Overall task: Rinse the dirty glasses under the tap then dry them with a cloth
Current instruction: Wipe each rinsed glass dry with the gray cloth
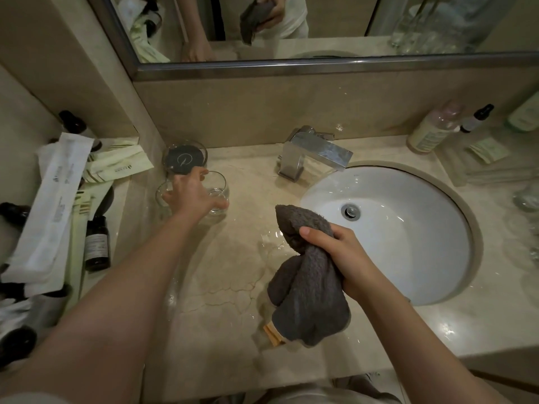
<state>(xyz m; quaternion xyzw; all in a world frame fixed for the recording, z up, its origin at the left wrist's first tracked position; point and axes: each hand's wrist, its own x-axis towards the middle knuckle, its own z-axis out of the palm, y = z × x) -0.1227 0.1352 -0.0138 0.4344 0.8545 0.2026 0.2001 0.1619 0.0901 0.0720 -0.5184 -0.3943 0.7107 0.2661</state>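
A clear round glass (218, 189) stands on the marble counter (233, 287), left of the tap (313, 154). My left hand (191, 195) reaches over it, a finger on the far rim and the thumb along its near side. A second clear glass (161, 196) shows partly behind that hand. Just behind them is another glass (184, 159) with a dark round coaster on it. My right hand (341, 256) grips a bunched grey cloth (309, 287) above the counter, beside the left rim of the white basin (408, 252). No water runs from the tap.
A puddle (271, 243) lies on the counter near the cloth. Dark bottles (97, 243) and paper packets (55, 211) crowd the left ledge. Bottles (431, 132) stand at the back right, with more glassware (528, 196) at the right edge. A mirror (291, 27) hangs above.
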